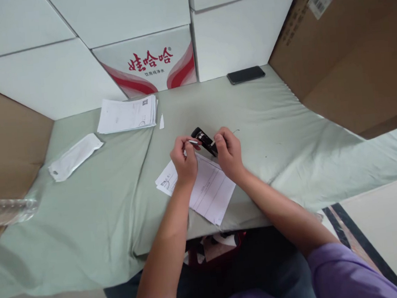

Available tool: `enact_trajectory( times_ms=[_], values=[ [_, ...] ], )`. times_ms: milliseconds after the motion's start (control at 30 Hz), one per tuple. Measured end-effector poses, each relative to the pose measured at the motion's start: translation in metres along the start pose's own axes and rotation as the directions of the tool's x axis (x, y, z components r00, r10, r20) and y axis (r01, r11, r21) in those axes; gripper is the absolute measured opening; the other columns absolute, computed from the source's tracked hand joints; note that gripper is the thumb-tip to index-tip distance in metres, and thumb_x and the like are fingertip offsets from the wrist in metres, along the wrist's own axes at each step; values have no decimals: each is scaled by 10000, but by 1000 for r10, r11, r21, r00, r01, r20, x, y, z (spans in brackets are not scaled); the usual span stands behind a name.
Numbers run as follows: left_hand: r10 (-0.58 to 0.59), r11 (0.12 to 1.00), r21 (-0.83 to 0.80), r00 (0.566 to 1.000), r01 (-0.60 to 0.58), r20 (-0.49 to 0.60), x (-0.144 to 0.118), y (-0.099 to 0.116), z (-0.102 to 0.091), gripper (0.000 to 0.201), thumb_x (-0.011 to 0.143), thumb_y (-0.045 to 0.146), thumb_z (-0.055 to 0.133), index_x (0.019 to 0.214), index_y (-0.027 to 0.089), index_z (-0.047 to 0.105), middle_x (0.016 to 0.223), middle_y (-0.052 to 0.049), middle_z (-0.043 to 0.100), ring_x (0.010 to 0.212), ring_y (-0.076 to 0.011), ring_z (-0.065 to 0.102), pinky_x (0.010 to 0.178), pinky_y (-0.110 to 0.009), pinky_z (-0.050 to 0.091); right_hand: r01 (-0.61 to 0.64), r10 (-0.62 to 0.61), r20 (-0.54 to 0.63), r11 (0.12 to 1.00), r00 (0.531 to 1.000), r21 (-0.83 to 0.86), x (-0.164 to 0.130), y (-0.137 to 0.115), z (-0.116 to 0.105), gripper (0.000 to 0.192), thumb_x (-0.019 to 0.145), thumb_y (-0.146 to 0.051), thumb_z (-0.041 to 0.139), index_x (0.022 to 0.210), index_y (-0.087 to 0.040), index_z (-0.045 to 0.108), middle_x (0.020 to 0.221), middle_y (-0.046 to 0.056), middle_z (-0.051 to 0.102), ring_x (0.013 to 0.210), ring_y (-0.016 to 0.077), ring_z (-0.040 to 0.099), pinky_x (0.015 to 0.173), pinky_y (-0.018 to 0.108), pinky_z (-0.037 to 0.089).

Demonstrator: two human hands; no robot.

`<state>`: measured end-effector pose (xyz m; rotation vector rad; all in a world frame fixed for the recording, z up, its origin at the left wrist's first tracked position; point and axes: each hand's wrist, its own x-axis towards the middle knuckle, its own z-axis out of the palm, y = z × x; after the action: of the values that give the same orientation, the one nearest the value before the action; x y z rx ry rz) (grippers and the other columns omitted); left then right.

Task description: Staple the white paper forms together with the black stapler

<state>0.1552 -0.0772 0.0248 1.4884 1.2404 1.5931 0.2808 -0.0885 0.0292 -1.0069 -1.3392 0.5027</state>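
My left hand (184, 158) is closed, pinching a small pale strip (193, 142) between thumb and fingers. Against its fingertips rests the upper end of a black object (202, 138) that looks like a stapler, with light metallic parts showing inside. My right hand (228, 150) is closed around the lower end of this stapler, hiding that part. Both hands are just above printed sheets of paper (209, 190), which lie at a slant near the table's front edge.
A paper stack (127, 114), a white scrap (161, 121) and a white packet (75, 157) lie to the left. At the back right is a black phone (246, 75). White boxes (151, 62) line the back; brown cartons (347, 50) flank the green-covered table (290, 159).
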Motion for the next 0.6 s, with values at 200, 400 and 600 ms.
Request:
enact_trajectory(
  times_ms=[200, 400, 600],
  values=[
    [-61, 990, -121, 997, 67, 56, -3, 3, 5, 177, 930, 271, 459, 815, 216, 582, 781, -25, 715, 621, -123, 623, 651, -262, 476, -89, 89, -22, 996, 996, 11, 7, 4, -4, 400, 1030, -565, 419, 849, -225, 530, 887, 35, 590, 836, 168, 550, 774, 318, 425],
    [-300, 940, -145, 950, 309, 83, 5, -4, 4, 98, 852, 232, 503, 782, 215, 570, 658, 7, 675, 522, -104, 563, 547, -232, 421, -225, 222, -67, 974, 973, -33, 15, 15, -10, 497, 989, -708, 373, 851, -247, 499, 782, -3, 490, 743, 168, 488, 709, 307, 420],
    [-523, 817, -278, 852, 505, 12, 18, -10, -12, 128, 730, 202, 453, 611, 210, 498, 459, 25, 540, 395, -96, 463, 419, -216, 314, -320, 318, -130, 948, 939, 8, 24, 25, -21, 551, 943, -793, 319, 994, -271, 487, 987, 40, 534, 933, 197, 524, 843, 343, 460]
  ],
)
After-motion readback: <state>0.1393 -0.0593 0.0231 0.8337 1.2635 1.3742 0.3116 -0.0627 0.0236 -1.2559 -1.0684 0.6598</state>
